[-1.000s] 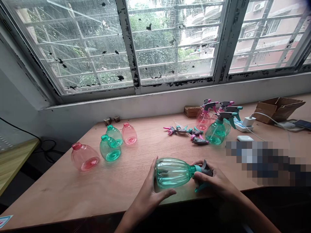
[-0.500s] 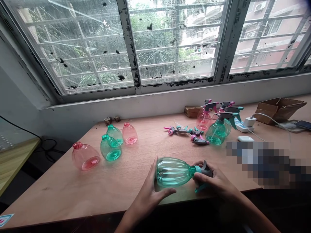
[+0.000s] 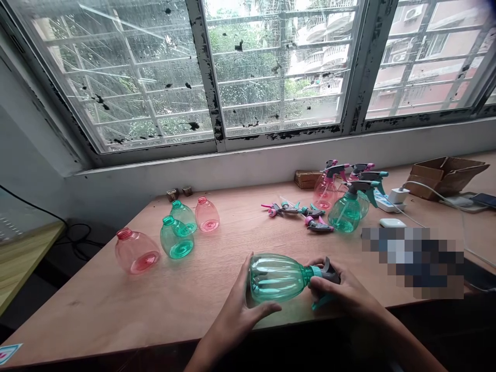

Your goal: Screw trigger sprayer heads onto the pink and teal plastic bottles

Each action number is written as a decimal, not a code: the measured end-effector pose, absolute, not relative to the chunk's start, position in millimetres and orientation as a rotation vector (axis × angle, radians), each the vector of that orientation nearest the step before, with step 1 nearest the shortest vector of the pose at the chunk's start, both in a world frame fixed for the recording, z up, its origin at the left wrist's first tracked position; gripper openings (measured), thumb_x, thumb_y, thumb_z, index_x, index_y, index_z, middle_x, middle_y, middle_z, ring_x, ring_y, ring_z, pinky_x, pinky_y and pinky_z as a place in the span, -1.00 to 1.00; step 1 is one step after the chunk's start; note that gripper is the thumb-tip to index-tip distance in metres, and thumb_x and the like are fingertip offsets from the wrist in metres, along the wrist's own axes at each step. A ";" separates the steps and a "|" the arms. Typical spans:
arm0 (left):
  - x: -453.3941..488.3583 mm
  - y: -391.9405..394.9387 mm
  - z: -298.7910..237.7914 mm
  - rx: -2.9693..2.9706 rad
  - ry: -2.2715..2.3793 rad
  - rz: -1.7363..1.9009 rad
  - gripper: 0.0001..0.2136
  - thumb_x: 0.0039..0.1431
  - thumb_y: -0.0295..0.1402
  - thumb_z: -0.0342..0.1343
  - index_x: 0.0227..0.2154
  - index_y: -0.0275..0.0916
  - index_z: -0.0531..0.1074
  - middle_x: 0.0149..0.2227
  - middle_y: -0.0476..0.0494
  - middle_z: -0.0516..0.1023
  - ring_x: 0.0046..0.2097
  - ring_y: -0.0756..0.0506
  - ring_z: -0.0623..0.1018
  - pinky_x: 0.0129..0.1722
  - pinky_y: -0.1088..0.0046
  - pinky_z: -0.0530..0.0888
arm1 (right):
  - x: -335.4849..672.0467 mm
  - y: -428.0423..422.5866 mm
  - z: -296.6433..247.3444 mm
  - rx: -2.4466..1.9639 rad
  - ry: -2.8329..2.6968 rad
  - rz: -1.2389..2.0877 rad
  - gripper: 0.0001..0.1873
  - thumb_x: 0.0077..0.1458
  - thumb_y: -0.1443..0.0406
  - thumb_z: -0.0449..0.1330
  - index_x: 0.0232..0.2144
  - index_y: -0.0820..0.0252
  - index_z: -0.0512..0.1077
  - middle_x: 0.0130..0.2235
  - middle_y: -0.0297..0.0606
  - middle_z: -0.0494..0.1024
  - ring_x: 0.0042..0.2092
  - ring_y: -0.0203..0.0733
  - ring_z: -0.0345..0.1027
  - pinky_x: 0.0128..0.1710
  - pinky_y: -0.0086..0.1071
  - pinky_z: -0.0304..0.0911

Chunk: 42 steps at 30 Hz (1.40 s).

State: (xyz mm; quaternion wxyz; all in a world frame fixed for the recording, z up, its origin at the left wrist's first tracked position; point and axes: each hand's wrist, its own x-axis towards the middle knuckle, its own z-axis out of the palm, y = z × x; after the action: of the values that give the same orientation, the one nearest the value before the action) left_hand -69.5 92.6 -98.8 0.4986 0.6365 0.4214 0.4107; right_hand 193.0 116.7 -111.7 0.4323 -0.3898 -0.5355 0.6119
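A clear green spray bottle (image 3: 277,278) lies on its side in the air near the table's front edge, its base to the left. My left hand (image 3: 242,305) cups the base end, thumb along the near side, fingers partly hidden behind. At the neck, my right hand (image 3: 341,289) is closed around the grey and teal trigger spray head (image 3: 329,271), which sits against the bottle's neck. Whether it is fully screwed on I cannot tell. Beyond the hands lie several loose spray heads (image 3: 296,211), pink, teal and grey.
Open-necked bottles stand on the left: a pink bottle (image 3: 136,251), a green bottle (image 3: 177,238) and others behind. Back right are bottles with heads, including a green one (image 3: 344,214), plus a power strip (image 3: 389,200) and an open cardboard box (image 3: 445,178). A blurred patch covers the right.
Both hands keep hold of the spray bottle in nearly the same pose. The whole view has shifted very slightly; the bottles and loose heads on the table have not moved.
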 end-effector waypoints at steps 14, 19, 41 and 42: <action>-71.5 91.0 -100.4 1.560 1.063 0.968 -0.04 0.11 -0.20 0.33 0.40 -0.13 -0.22 0.40 -0.33 0.04 0.41 -0.34 0.06 0.38 0.04 0.01 | 192.9 115.4 -110.6 -0.983 -1.327 1.527 -0.50 0.00 0.03 0.39 -0.16 0.21 0.36 -0.54 -0.31 0.60 -0.48 -0.16 0.46 -0.44 -0.33 0.38; -67.8 92.8 -98.0 1.562 0.995 0.973 0.05 0.07 -0.31 0.36 0.39 -0.01 -0.33 0.30 -0.30 0.25 0.26 -0.31 0.36 0.29 0.02 0.23 | 192.6 116.8 -111.9 -0.967 -1.295 1.527 -0.48 -0.01 0.00 0.38 -0.17 0.22 0.37 -0.54 -0.31 0.60 -0.48 -0.12 0.47 -0.43 -0.29 0.39; -72.4 90.0 -98.9 1.568 1.071 0.958 -0.06 0.17 -0.18 0.27 0.40 -0.15 -0.26 0.44 -0.31 -0.09 0.44 -0.30 -0.04 0.40 0.06 -0.08 | 193.0 117.1 -114.2 -1.000 -1.333 1.498 -0.47 -0.03 0.01 0.40 -0.15 0.21 0.37 -0.53 -0.32 0.59 -0.47 -0.15 0.46 -0.42 -0.30 0.37; -72.5 90.3 -99.0 1.578 1.074 0.962 -0.09 0.18 -0.18 0.26 0.40 -0.15 -0.23 0.44 -0.30 -0.08 0.44 -0.31 -0.05 0.40 0.05 -0.07 | 192.7 117.0 -113.9 -1.002 -1.333 1.495 -0.47 -0.03 0.00 0.40 -0.16 0.21 0.38 -0.53 -0.32 0.59 -0.47 -0.14 0.46 -0.42 -0.30 0.38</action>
State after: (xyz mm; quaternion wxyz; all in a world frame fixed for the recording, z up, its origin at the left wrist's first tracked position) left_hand -72.5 90.3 -99.0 0.4813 0.6472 0.4404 0.3944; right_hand 192.7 117.0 -113.9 0.4358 -0.4026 -0.5357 0.6009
